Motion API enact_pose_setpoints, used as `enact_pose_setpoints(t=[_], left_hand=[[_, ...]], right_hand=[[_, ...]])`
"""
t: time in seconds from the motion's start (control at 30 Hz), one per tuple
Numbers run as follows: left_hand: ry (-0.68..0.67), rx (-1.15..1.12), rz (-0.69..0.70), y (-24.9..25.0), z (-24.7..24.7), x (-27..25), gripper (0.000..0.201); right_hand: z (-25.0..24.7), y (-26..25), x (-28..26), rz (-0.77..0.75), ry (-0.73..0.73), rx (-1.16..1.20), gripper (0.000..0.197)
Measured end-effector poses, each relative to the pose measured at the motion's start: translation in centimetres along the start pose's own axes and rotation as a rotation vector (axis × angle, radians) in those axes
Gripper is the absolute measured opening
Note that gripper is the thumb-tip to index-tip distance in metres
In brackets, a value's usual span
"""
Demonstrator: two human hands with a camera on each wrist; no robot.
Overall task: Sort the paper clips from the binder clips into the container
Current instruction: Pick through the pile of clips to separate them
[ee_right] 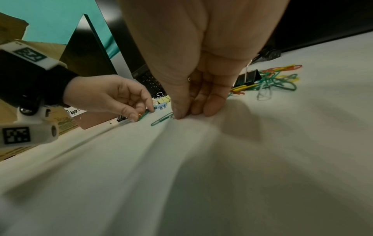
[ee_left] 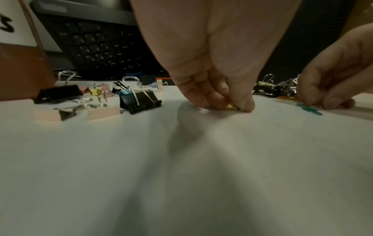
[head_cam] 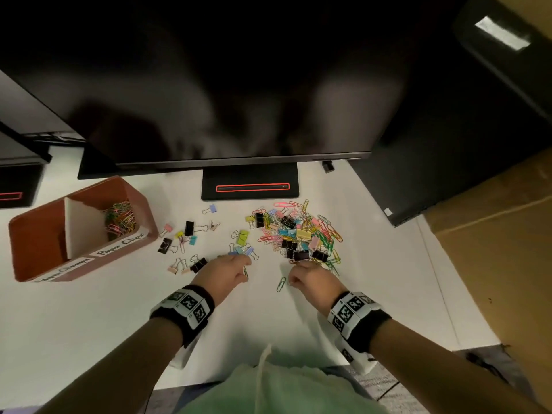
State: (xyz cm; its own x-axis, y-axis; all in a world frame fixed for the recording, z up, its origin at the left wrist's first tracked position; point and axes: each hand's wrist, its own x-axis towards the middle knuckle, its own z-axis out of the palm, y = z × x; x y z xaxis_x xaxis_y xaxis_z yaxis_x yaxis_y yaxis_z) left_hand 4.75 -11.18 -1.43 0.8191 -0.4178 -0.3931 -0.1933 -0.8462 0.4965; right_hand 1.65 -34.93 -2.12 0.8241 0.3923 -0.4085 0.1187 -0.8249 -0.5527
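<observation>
My left hand (head_cam: 239,268) pinches a yellow and a green paper clip (ee_right: 143,115) between thumb and fingertips (ee_left: 240,103), low on the white table. My right hand (head_cam: 294,279) has its fingers curled down, with the fingertips (ee_right: 179,115) pinching the near end of a green paper clip (head_cam: 280,284) that lies flat on the table. A mixed pile of paper clips and binder clips (head_cam: 298,234) lies just beyond the right hand. A brown container (head_cam: 35,234) at the left has a white divider, and its right compartment holds paper clips (head_cam: 119,218).
Loose binder clips (head_cam: 185,234) are scattered between the container and the pile, with black ones (ee_left: 139,100) close to my left hand. A monitor stand (head_cam: 250,183) and a dark screen rise behind. A cardboard box (head_cam: 493,249) stands at the right.
</observation>
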Motion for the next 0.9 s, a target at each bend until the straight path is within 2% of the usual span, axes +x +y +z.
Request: enact_pose_setpoints(t=[0.2,0.33,0.4,0.47,0.57,0.73,0.9], left_hand=[[0.068,-0.033,0.009,-0.4,-0.4,0.7,0.01],[0.099,0.027,0.035,-0.7,-0.1,0.5,0.014],[0.097,0.047,0.044,-0.8,0.1,0.3,0.014],[0.077,0.018,0.02,-0.6,0.0,0.3,0.012],[0.062,-0.037,0.0,-0.3,-0.2,0.2,0.014],[0.13,-0.144,-0.017,0.1,-0.8,0.5,0.012],[0.162,-0.207,-0.022,1.5,-1.7,2.6,0.024]], right_hand=[[-0.2,0.2,-0.4,0.017,-0.045,-0.049,0.02],[-0.2,-0.2,-0.4,-0.087,-0.052,-0.044,0.018],[-0.1,-0.8,0.1,-0.124,-0.041,-0.062,0.024],[-0.2,-1.3,0.8,-0.118,-0.07,-0.119,0.03],[-0.3,-1.5,1.6,-0.119,-0.121,-0.166,0.023],[-0.3,-1.5,1.9,-0.1,-0.126,-0.2,0.02],[-0.9,-0.7,0.8,-0.104,-0.112,-0.124,0.02]])
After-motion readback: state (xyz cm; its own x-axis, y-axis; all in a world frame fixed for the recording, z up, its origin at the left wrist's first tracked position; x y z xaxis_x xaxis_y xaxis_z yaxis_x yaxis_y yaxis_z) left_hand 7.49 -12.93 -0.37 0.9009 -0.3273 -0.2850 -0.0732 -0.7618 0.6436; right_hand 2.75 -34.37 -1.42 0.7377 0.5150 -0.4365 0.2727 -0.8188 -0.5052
